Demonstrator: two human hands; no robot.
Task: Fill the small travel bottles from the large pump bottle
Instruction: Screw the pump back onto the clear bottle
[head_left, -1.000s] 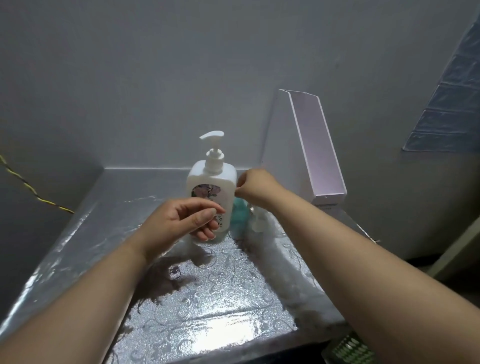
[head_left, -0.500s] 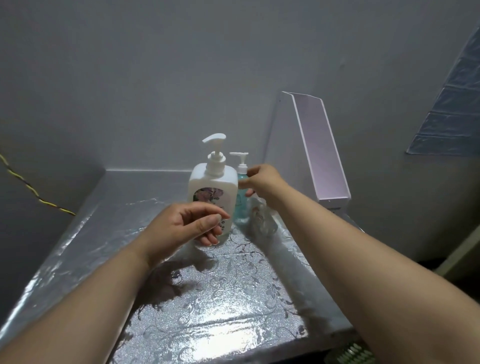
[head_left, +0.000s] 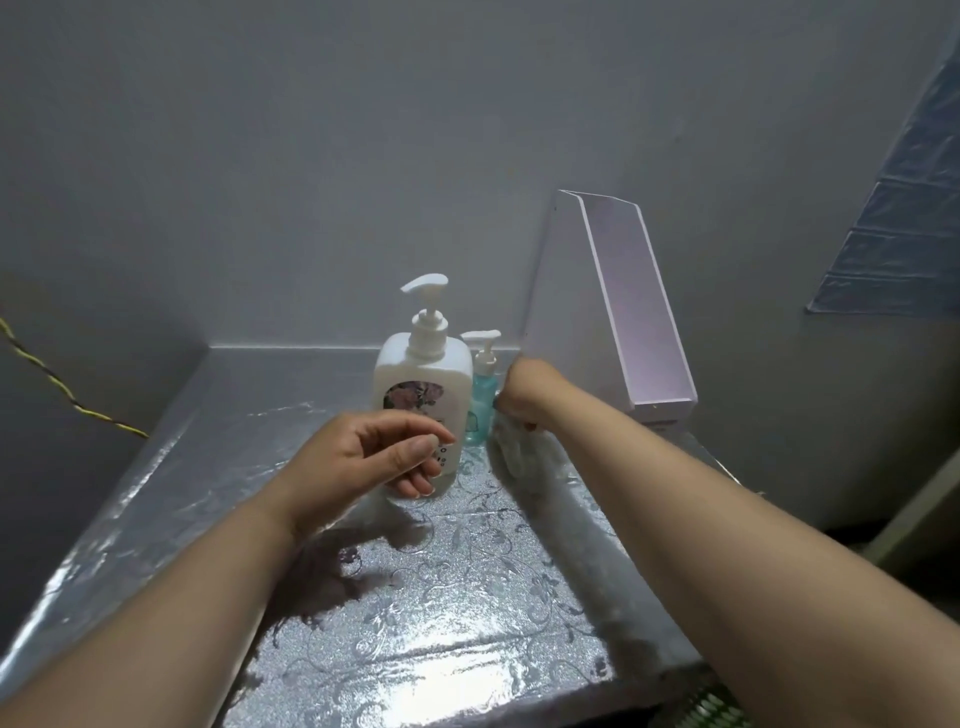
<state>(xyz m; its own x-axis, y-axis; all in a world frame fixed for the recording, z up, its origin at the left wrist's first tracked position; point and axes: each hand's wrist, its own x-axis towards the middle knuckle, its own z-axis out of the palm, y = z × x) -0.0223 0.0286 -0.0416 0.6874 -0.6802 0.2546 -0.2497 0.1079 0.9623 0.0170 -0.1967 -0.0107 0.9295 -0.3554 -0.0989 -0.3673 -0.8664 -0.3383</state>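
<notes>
Two hands in shot, both over a table (head_left: 415, 649) covered in shiny silver sheet with a floral pattern. Large white pump bottle (head_left: 422, 384) stands upright toward the back middle of the table, spout pointing left, flower label on the front. Small blue pump bottle (head_left: 482, 400) stands upright just beside it on the right, touching or a hair apart, can't tell which; blue-green liquid inside, white pump on top. Left hand (head_left: 358, 460) hovers in front of the lower half of the large bottle, fingers loosely curled, thumb close to forefinger, nothing in it; its fingertips overlap the bottle in the view, contact unclear. Right hand (head_left: 524, 389) is just right of the small blue bottle, back of the hand toward the camera, fingers pointing down and hidden, so can't tell whether it's grasping anything. Under that hand a clear blurred object (head_left: 517, 457) sits on the table, too smeared to identify. Tall white open-topped box (head_left: 623, 291) stands at the back right, against the grey wall (head_left: 363, 156). Yellow-and-black twisted cord (head_left: 57, 384) runs down the left side. Blue brick-pattern panel (head_left: 893, 218) at upper right. Green ribbed thing (head_left: 719, 706) pokes in at the bottom right edge, below the table
</notes>
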